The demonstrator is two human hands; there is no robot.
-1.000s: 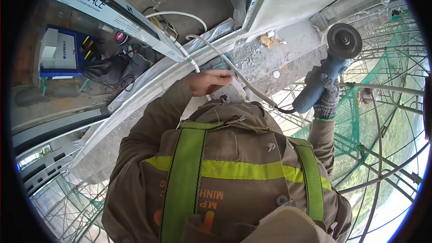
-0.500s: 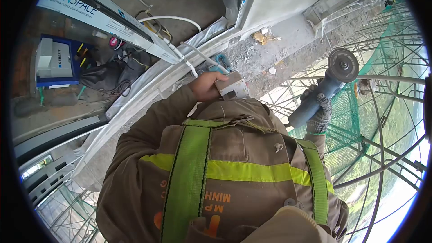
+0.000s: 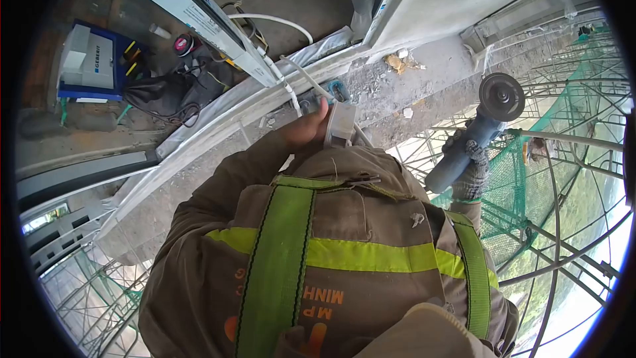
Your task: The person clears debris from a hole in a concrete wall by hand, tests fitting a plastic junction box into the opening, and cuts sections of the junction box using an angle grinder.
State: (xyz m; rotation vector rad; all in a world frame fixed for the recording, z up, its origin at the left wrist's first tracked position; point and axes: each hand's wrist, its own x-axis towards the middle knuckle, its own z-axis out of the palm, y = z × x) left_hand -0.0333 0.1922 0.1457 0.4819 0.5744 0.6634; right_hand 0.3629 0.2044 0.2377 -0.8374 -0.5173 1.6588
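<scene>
My left hand, bare, is closed around a pale grey rectangular piece just in front of my chest. Its thumb points up along the edge, and the piece stands tilted with one face towards me. I cannot make out its exact kind. Out to the right, my right hand in a grey knitted glove grips the body of an angle grinder. The grinder's round disc points forward, well apart from the pale piece. Whether the disc spins I cannot tell. A teal tool, partly hidden, lies on the ledge beyond my left hand.
Rubble litters the concrete ledge. Scaffold pipes and green netting border the right side. On the left are a window frame, a white pipe, a blue-and-white Geberit box and a dark bag.
My left hand has turned the pale piece more upright, and its thumb has lifted. The grinder stays in my right hand at nearly the same spot. The view has shifted slightly.
</scene>
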